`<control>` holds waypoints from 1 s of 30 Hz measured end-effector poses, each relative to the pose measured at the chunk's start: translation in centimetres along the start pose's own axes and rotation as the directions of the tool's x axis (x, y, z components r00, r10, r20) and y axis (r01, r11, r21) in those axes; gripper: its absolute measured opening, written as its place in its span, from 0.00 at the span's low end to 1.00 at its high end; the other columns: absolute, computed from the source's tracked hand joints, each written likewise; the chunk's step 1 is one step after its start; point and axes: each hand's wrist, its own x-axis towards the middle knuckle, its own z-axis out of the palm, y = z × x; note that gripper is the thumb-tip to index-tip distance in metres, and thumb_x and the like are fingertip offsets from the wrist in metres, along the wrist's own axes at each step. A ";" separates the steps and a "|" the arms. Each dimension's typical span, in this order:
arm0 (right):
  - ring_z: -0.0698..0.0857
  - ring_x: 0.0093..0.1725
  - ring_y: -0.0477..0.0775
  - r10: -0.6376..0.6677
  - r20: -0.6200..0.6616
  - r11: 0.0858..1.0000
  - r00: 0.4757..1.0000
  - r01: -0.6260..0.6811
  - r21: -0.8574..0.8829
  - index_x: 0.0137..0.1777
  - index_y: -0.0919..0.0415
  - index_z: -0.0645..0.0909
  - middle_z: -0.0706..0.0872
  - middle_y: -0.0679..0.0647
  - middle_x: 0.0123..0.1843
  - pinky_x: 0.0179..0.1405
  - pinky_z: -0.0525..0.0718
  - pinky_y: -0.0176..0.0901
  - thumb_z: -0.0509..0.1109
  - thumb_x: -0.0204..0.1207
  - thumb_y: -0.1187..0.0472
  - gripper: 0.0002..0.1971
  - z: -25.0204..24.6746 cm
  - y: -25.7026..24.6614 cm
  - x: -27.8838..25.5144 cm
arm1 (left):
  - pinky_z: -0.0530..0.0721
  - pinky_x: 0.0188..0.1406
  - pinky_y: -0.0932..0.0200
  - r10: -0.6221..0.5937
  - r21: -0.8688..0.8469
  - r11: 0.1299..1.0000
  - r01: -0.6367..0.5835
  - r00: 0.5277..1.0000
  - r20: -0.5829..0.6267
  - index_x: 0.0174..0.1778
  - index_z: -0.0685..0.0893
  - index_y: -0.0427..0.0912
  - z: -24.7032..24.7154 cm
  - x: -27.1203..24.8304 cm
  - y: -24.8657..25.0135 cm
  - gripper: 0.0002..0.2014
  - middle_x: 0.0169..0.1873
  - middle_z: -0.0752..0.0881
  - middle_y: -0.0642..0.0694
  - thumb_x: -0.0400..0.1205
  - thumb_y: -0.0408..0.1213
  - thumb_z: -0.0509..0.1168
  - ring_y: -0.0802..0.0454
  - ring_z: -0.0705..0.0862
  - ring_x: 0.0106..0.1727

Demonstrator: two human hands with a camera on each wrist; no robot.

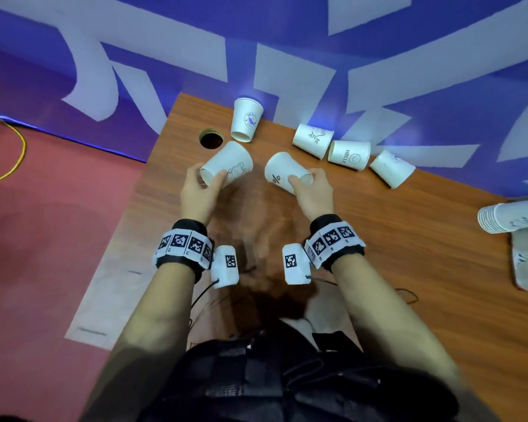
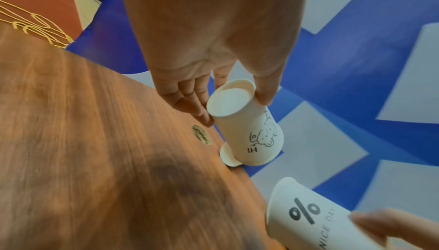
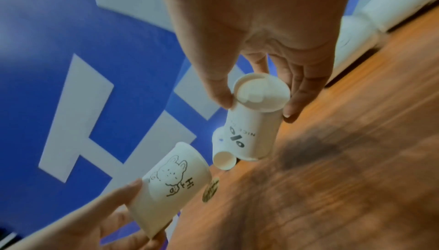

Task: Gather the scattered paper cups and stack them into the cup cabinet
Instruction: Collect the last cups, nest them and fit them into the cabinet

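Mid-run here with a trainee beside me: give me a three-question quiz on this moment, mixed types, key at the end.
1. Multiple choice: what is printed on the cup in the right hand? A) a smiley with HELLO B) a percent sign C) a round blue logo
2. True or false: the left hand is free, and its rabbit cup lies on the table.
3. Count: apart from the two held cups and the nested stack at the right edge, how many loose cups lie along the table's far edge in the head view?

Key: 1 B. 2 False: the left hand grips the rabbit cup near its rim. 3 Four.
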 end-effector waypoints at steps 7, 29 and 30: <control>0.83 0.58 0.57 -0.004 -0.118 0.982 0.993 0.026 0.189 0.68 0.56 0.75 0.82 0.52 0.59 0.60 0.84 0.59 0.68 0.76 0.53 0.21 -6.5 3.7 -5.7 | 0.79 0.55 0.55 0.087 -0.019 0.996 -0.085 0.992 0.089 0.69 0.75 0.43 1.8 -6.2 1.6 0.26 0.57 0.82 0.48 0.79 0.54 0.68 0.50 0.81 0.57; 0.79 0.54 0.50 0.076 -0.418 0.936 0.905 0.080 0.343 0.65 0.58 0.77 0.81 0.49 0.55 0.50 0.72 0.40 0.68 0.78 0.53 0.17 -29.4 18.8 -12.8 | 0.72 0.58 0.58 0.222 0.124 0.950 -0.286 0.900 0.375 0.74 0.74 0.44 20.3 -23.1 7.1 0.26 0.66 0.81 0.42 0.84 0.55 0.60 0.43 0.78 0.66; 0.80 0.55 0.50 0.073 -0.418 0.937 0.905 0.081 0.340 0.65 0.58 0.77 0.82 0.50 0.56 0.50 0.73 0.40 0.68 0.78 0.53 0.17 -30.8 19.5 -12.4 | 0.73 0.58 0.57 0.216 0.123 0.952 -0.279 0.902 0.373 0.74 0.74 0.44 21.5 -24.0 7.3 0.26 0.65 0.82 0.41 0.84 0.55 0.59 0.43 0.79 0.66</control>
